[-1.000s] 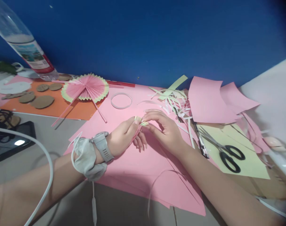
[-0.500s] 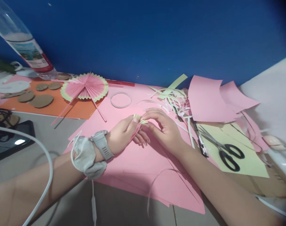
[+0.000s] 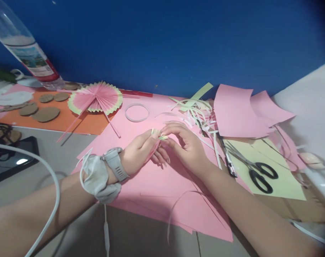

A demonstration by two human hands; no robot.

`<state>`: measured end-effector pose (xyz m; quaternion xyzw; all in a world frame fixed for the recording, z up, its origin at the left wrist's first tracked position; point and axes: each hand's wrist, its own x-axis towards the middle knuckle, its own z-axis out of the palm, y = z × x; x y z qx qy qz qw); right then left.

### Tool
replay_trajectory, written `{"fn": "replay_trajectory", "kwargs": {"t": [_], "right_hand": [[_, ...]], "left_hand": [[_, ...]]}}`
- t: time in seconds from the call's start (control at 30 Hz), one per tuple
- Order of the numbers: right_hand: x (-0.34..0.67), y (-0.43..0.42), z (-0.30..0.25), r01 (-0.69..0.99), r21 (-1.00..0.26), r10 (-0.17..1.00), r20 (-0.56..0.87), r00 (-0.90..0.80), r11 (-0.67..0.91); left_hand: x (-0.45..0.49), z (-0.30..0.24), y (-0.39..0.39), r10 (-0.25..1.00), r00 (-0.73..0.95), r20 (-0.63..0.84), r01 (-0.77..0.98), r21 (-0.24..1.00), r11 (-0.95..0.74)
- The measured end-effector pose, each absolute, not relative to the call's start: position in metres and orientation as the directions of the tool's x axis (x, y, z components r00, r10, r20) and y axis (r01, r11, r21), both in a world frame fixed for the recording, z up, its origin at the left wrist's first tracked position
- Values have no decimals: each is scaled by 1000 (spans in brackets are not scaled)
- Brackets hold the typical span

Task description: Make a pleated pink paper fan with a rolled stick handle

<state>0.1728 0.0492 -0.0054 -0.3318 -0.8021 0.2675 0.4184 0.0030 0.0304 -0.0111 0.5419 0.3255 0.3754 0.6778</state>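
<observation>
My left hand (image 3: 143,144) is closed around a folded strip of pleated paper (image 3: 163,137), pink with a yellow-green edge. The thumb presses on its top, and most of the pink part is hidden inside the hand. At the edged end, my right hand (image 3: 185,142) pinches the same pleated paper between thumb and fingers. Both hands are above large pink paper sheets (image 3: 151,185). Behind and to the left lies a pleated pink paper fan (image 3: 108,96) with a yellow-green rim and two thin pink sticks. A roll of tape or thin ring (image 3: 137,112) rests beyond my hands.
Black-handled scissors (image 3: 260,175) and a pen-like cutter (image 3: 229,162) lie at the right on pale green paper (image 3: 285,189). Paper strips (image 3: 199,110) are heaped behind. A tilted bottle (image 3: 35,59), cardboard discs (image 3: 46,114) and a phone (image 3: 18,160) are at the left.
The pleats at the edged end look pressed closer together than before. Both hands keep nearly the same place and grip.
</observation>
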Motion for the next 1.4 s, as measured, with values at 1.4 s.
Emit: {"fn": "replay_trajectory", "kwargs": {"t": [1.4], "right_hand": [[173,45,-2,320,-664,734,564,-379,676]], "left_hand": [[1,-4,23,870,480,116,42,987,-155]]}}
